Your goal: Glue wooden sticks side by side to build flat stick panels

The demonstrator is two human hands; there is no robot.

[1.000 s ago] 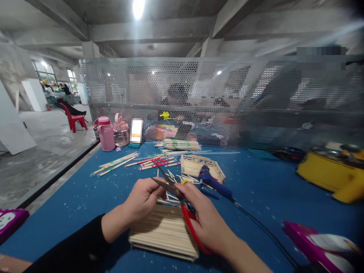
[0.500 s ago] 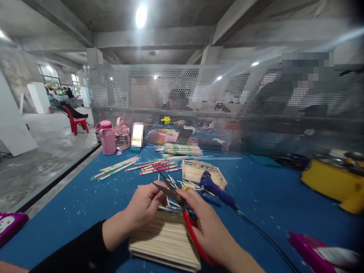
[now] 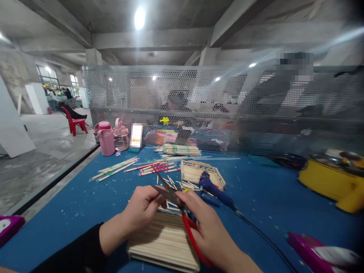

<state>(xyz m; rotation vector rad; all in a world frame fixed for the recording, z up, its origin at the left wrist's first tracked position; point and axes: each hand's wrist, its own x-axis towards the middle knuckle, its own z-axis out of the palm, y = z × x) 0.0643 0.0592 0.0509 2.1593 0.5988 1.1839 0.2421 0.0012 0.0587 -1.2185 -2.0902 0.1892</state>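
Note:
My right hand (image 3: 210, 223) grips red-handled scissors (image 3: 173, 196), their dark blades parted and pointing up and to the left. Close by the blades, my left hand (image 3: 139, 208) is closed in a pinch; whatever is between its fingertips is too small or hidden to make out. Below both hands lies a flat panel of wooden sticks (image 3: 162, 242) laid side by side. Short cut stick pieces (image 3: 187, 185) are scattered just beyond the hands. A small stick-built tray (image 3: 190, 172) sits behind them, with a blue glue gun (image 3: 214, 190) at its front right.
Paper-wrapped chopsticks (image 3: 116, 168) and a bagged bundle of sticks (image 3: 182, 149) lie farther back. A pink jug (image 3: 106, 140) and a phone (image 3: 136, 135) stand at the back left. The glue gun's cord (image 3: 261, 231) crosses rightward. A yellow pot (image 3: 321, 178) and a perforated metal screen (image 3: 170, 87) border the table.
The view has shifted slightly. My left hand has tilted a little at the scissors, and the blades remain parted. Behind the screen, a person at the right has moved slightly left.

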